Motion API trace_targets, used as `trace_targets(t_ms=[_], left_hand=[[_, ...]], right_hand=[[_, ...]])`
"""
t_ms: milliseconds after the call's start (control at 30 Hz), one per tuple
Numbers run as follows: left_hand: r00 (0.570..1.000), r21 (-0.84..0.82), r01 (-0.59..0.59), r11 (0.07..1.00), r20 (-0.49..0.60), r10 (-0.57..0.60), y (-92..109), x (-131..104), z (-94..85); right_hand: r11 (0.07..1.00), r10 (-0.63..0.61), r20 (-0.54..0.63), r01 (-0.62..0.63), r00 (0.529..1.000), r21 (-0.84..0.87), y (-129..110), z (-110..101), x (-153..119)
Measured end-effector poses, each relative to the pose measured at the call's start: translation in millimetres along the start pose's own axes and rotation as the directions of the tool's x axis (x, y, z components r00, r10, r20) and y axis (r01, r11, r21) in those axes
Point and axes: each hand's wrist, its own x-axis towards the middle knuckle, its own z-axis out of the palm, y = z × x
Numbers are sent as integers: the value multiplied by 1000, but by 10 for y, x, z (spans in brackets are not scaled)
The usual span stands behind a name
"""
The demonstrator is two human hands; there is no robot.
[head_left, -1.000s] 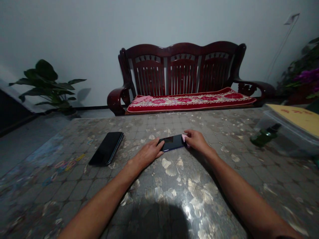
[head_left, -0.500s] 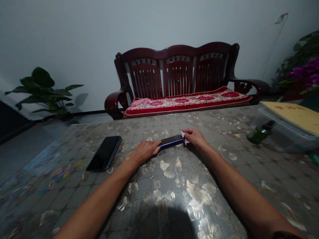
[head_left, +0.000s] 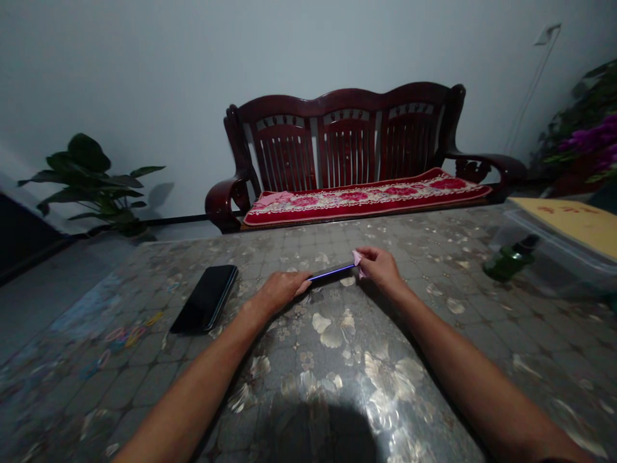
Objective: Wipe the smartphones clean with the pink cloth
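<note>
A slim phone with a blue edge (head_left: 332, 273) is held over the table between my two hands, seen nearly edge-on. My left hand (head_left: 282, 288) grips its left end, fingers closed. At the other end, my right hand (head_left: 378, 265) pinches a small pink cloth (head_left: 357, 258) against the phone's tip. To the left, a black phone or tablet-like device (head_left: 205, 299) lies flat on the table, touched by neither hand.
The patterned table (head_left: 332, 379) carries coloured rubber bands (head_left: 130, 334) at left. A green bottle (head_left: 511, 258) stands right, beside a clear plastic box (head_left: 554, 270) under a yellow sheet (head_left: 573, 222). Behind is a wooden bench (head_left: 347, 141).
The held phone has tilted, so its dark face shows less and its blue edge more. Both hands stay on it in nearly the same place. The view has shifted slightly.
</note>
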Motion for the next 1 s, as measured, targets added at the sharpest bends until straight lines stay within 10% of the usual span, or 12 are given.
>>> trace_targets(t_ms=[1000], left_hand=[[1000, -95, -13, 995, 4, 14, 35, 8, -90]], right_hand=[[988, 135, 21, -137, 991, 67, 53, 18, -88]])
